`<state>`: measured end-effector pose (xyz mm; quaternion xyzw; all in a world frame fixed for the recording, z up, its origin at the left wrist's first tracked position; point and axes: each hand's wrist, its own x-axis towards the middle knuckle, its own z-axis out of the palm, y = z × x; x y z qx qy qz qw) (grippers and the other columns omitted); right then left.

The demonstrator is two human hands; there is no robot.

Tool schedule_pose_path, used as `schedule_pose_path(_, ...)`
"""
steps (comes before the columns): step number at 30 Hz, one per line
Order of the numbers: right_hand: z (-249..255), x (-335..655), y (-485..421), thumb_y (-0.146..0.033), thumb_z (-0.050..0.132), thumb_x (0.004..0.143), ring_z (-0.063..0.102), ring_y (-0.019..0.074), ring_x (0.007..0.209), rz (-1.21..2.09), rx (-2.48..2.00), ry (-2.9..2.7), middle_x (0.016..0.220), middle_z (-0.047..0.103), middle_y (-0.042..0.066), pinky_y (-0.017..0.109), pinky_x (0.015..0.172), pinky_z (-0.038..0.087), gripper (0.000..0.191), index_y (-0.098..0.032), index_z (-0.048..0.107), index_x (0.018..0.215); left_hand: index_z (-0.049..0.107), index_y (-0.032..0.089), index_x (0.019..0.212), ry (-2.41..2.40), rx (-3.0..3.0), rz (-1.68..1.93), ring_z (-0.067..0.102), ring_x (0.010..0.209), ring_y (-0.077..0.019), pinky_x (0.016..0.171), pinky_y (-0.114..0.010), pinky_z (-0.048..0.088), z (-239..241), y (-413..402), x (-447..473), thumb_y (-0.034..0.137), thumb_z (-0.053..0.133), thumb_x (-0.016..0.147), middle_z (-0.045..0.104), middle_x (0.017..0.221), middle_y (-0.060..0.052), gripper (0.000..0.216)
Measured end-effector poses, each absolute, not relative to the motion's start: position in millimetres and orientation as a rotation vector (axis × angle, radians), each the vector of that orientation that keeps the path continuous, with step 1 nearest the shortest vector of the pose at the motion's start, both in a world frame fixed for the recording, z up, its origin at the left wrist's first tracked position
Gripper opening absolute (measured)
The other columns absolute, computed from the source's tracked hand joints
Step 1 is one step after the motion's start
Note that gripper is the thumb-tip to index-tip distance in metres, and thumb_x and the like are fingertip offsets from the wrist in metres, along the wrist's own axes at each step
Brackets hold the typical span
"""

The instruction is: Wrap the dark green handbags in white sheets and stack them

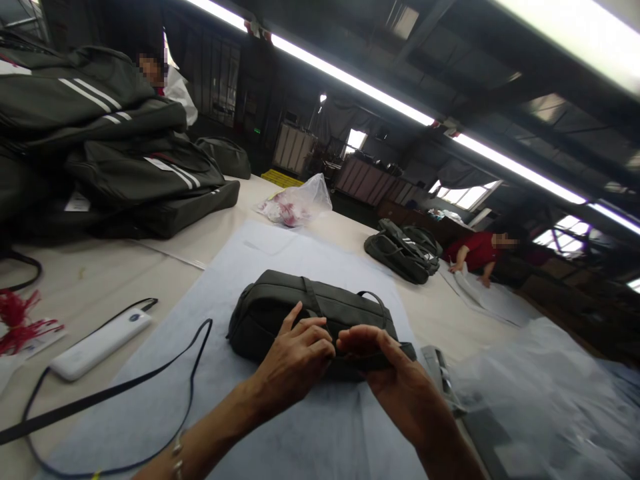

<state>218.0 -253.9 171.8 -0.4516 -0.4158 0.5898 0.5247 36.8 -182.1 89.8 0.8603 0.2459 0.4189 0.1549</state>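
A dark olive-green bag (280, 310) lies in front of me on a pale sheet, with a strap across its top and a loop handle at its right. My left hand (297, 353) is at the bag's near side, one finger raised and the others curled in; whether anything small is between them is hidden. Facing it, my right hand (395, 373) has its fingers stretched out and slightly bent, over the near right part of the bag. The fingertips of both hands are close together. Nothing shows in the right hand.
Dark bags with white stripes (135, 173) are piled at the left. A white power bank (103, 343) with a cord and red strings (20, 320) lie nearer. Beyond are a plastic bag (300, 200) and more bags (403, 250). Clear plastic (550, 393) lies right; a person in red (475, 257) works behind.
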Motion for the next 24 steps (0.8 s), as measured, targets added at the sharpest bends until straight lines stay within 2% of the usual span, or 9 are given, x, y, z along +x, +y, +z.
schedule_pose_path(6, 182.8, 233.8, -255.9, -0.048, 0.065, 0.083, 0.061, 0.0264, 0.108, 1.425, -1.035, -0.904, 0.109, 0.071, 0.006, 0.045, 0.097, 0.046, 0.029, -0.026, 0.073, 0.099, 0.064, 0.022, 0.084, 1.442, 2.37, 1.267, 0.05, 0.127, -0.0298, 0.113, -0.062, 0.023, 52.3, -121.6, 4.0, 0.01, 0.047, 0.084, 0.064, 0.122, -0.008, 0.021)
schedule_pose_path(8, 185.7, 234.3, -255.4, -0.046, 0.065, 0.085, 0.06, 0.0262, 0.112, 1.413, -1.053, -0.909, 0.112, 0.07, 0.007, 0.044, 0.099, 0.045, 0.029, -0.025, 0.072, 0.103, 0.063, 0.021, 0.092, 1.574, 2.249, 1.378, 0.052, 0.124, -0.0304, 0.109, -0.061, 0.032, 51.2, -116.7, -3.0, 0.012, 0.048, 0.085, 0.061, 0.126, -0.011, 0.019)
schedule_pose_path(12, 191.8, 232.2, -248.9, -0.046, 0.064, 0.087, 0.06, 0.0236, 0.104, 1.384, -1.149, -1.077, 0.112, 0.068, 0.009, 0.037, 0.088, 0.049, 0.031, -0.022, 0.07, 0.106, 0.052, 0.022, 0.121, 1.192, 2.255, 1.722, 0.05, 0.124, -0.0254, 0.105, -0.049, 0.041, 70.3, -154.7, 7.9, 0.011, 0.049, 0.088, 0.056, 0.131, -0.012, 0.034)
schedule_pose_path(15, 195.5, 233.6, -243.1, -0.05, 0.061, 0.088, 0.062, 0.0174, 0.081, 1.346, -1.236, -1.19, 0.094, 0.068, 0.007, 0.03, 0.071, 0.049, 0.034, -0.02, 0.07, 0.102, 0.054, 0.021, 0.109, 0.684, 2.347, 1.683, 0.061, 0.095, -0.0183, 0.088, -0.035, 0.049, 78.4, -193.6, 30.6, 0.008, 0.048, 0.087, 0.065, 0.102, -0.007, 0.026)
schedule_pose_path(17, 197.5, 236.3, -240.3, -0.05, 0.059, 0.09, 0.059, 0.0145, 0.07, 1.336, -1.294, -1.274, 0.078, 0.066, 0.004, 0.029, 0.067, 0.047, 0.035, -0.019, 0.068, 0.105, 0.055, 0.019, 0.101, 0.421, 2.431, 1.554, 0.06, 0.079, -0.0152, 0.079, -0.03, 0.05, 74.1, -207.8, 49.4, 0.007, 0.044, 0.087, 0.064, 0.086, -0.004, 0.021)
schedule_pose_path(18, 198.7, 237.9, -239.1, -0.049, 0.058, 0.091, 0.059, 0.0143, 0.068, 1.342, -1.321, -1.317, 0.074, 0.065, 0.003, 0.029, 0.068, 0.047, 0.036, -0.019, 0.067, 0.108, 0.055, 0.018, 0.102, 0.367, 2.493, 1.504, 0.061, 0.081, -0.0155, 0.081, -0.03, 0.05, 69.8, -209.8, 59.5, 0.008, 0.044, 0.087, 0.065, 0.087, -0.004, 0.022)
schedule_pose_path(21, 206.6, 242.7, -233.3, -0.047, 0.062, 0.089, 0.063, 0.0163, 0.074, 1.385, -1.361, -1.425, 0.078, 0.068, 0.003, 0.033, 0.075, 0.049, 0.038, -0.019, 0.063, 0.116, 0.051, 0.018, 0.124, 0.521, 2.723, 1.384, 0.057, 0.112, -0.0206, 0.103, -0.038, 0.041, 54.4, -199.0, 88.9, 0.014, 0.046, 0.09, 0.064, 0.116, -0.008, 0.034)
schedule_pose_path(22, 211.2, 244.3, -229.1, -0.047, 0.064, 0.087, 0.064, 0.0174, 0.077, 1.391, -1.366, -1.455, 0.083, 0.069, 0.005, 0.034, 0.076, 0.05, 0.041, -0.019, 0.063, 0.117, 0.048, 0.019, 0.129, 0.627, 2.781, 1.341, 0.056, 0.115, -0.0215, 0.108, -0.041, 0.037, 49.4, -192.4, 96.7, 0.015, 0.048, 0.091, 0.064, 0.118, -0.009, 0.038)
schedule_pose_path(24, 222.2, 247.7, -214.5, -0.049, 0.068, 0.084, 0.065, 0.0191, 0.083, 1.322, -1.388, -1.522, 0.092, 0.071, 0.007, 0.035, 0.079, 0.051, 0.046, -0.018, 0.063, 0.118, 0.048, 0.018, 0.129, 0.784, 2.847, 1.234, 0.061, 0.099, -0.0202, 0.108, -0.044, 0.036, 40.4, -180.4, 107.0, 0.015, 0.05, 0.091, 0.068, 0.099, -0.005, 0.038)
